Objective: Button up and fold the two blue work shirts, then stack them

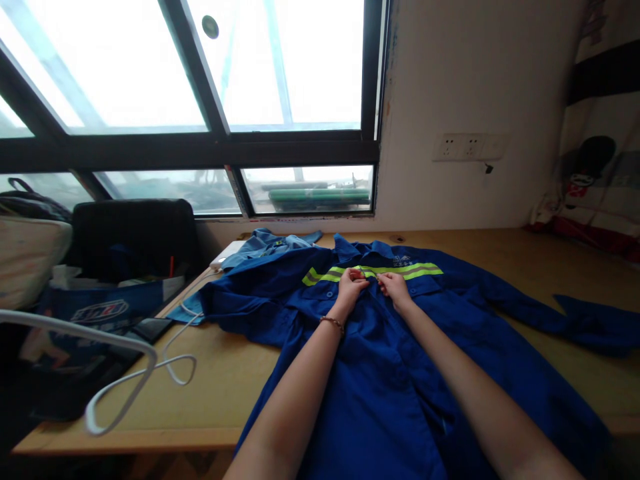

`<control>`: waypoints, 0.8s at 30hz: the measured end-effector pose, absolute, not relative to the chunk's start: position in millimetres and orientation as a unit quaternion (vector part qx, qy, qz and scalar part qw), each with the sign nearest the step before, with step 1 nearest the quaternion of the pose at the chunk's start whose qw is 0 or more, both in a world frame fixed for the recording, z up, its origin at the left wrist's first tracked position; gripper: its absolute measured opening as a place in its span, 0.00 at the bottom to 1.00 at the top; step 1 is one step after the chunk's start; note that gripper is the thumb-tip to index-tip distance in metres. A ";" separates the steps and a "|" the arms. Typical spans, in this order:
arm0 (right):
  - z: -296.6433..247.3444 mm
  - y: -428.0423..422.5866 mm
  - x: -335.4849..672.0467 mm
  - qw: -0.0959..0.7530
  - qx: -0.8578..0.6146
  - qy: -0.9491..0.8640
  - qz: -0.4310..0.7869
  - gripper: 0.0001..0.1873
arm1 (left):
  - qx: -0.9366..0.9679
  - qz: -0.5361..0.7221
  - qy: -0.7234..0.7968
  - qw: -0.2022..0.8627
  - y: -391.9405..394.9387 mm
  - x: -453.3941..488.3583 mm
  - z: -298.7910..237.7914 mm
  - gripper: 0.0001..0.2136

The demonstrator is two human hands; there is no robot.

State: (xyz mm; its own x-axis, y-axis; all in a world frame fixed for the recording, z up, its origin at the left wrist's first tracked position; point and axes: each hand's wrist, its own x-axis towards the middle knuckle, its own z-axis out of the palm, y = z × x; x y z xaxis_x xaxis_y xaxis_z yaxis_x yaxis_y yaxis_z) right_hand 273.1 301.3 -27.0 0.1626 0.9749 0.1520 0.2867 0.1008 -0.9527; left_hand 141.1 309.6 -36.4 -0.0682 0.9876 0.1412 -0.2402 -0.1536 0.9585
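A dark blue work jacket point(360, 373) with a yellow-green and grey reflective band across the chest lies spread on the wooden table, collar toward the window. My left hand point(352, 285), with a beaded bracelet on its wrist, pinches the front opening at the band. Just to its right, my right hand point(393, 288) has its fingers closed on the other edge of the same opening. Whatever small part sits between the fingertips is too small to make out. A light blue garment point(273, 245) lies partly under the jacket's left-hand sleeve.
The wooden table point(235, 400) stands under a dark-framed window. A white cable point(145, 367) loops over its left edge, near a printed bag point(105, 313) and a black chair back point(135, 230). Wall sockets point(470, 147) and a patterned curtain point(600, 153) are at the right.
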 end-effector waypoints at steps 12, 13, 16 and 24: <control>-9.3 233.0 261.9 0.293 -0.645 -0.699 0.095 0.10 | 0.542 0.591 0.436 0.408 348.0 142.8 -33.0 0.11; -10.0 232.3 265.4 0.293 -0.645 -0.700 0.089 0.12 | 0.542 0.592 0.437 0.406 352.3 142.6 -31.7 0.11; -15.0 238.0 275.9 0.303 -0.627 -0.707 0.123 0.12 | 0.549 0.590 0.438 0.397 364.1 142.3 -27.5 0.11; -24.6 253.2 280.1 0.418 -0.533 -0.629 0.382 0.12 | 0.568 0.579 0.438 0.388 369.6 145.5 -27.0 0.10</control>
State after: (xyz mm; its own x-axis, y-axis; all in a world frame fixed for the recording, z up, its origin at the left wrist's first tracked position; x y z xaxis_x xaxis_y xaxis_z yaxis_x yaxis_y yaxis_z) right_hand 280.1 253.2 -24.6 -0.0830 0.9894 0.1188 0.3504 0.1406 -0.9260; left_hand 145.5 369.6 -27.0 -0.0533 0.9466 0.3180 0.0477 -0.3157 0.9477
